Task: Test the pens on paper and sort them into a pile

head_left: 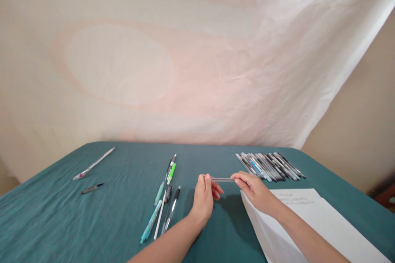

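Note:
Between my hands a thin, see-through pen tube (222, 180) is held level above the table. My left hand (203, 199) pinches its left end between thumb and fingers, the other fingers curling behind. At the opposite end, my right hand (253, 189) is closed on the tube, thumb against fingers. The fingers cover both tips, so I cannot tell what they look like. White paper sheets (296, 213) lie under my right forearm, with a few lines of writing near the top edge.
Several pens lie left of my hands, among them a bright green one (171, 173) and a light-blue one (151, 222). Many slim pens (271, 166) form a row at the back right. Far left are a long clear-wrapped pen (94, 164) and a short dark piece (91, 189).

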`<state>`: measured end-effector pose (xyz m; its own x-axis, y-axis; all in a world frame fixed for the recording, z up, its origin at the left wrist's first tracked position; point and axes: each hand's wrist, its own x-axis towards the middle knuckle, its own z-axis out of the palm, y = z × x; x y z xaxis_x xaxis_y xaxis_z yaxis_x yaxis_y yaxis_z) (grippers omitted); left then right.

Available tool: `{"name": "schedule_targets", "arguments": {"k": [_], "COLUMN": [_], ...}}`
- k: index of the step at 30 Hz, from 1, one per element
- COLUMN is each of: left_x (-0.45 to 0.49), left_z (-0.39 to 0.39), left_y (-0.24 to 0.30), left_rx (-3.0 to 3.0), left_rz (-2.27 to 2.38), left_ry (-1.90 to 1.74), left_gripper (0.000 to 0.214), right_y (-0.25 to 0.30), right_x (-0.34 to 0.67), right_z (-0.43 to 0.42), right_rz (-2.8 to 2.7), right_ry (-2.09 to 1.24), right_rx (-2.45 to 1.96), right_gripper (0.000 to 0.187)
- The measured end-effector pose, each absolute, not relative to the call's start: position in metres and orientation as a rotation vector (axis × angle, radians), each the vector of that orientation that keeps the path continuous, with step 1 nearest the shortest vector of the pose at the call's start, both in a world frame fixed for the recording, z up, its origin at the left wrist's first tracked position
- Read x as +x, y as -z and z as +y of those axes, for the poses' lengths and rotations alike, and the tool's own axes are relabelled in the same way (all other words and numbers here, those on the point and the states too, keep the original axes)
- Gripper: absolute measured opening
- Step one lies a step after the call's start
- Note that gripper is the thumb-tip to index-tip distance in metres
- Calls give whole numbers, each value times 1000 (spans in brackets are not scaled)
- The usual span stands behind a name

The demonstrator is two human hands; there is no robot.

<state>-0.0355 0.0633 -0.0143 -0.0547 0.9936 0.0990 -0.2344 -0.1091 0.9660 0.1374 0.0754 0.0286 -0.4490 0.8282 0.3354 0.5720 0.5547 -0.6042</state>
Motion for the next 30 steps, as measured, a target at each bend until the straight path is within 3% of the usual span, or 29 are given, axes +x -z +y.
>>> {"name": "schedule_targets", "arguments": {"k": [12,21,30], "left_x": [-35,-38,-38], "left_z": [65,68,67], "left_y": [10,11,8], "left_rx": [956,911,989], "left_rz": [1009,1021,1021], "left_ry": [-1484,-1432,-1348], "left_gripper": [40,47,42], "right_y": [-31,-41,9], "right_x": [143,180,332], "right_z": [80,100,158], "right_rz": [-2224,-2260,-1636], "right_ry": [-611,-333,80], "right_rx": [-1219,-1281,-2030], "right_gripper": [26,24,34]}}
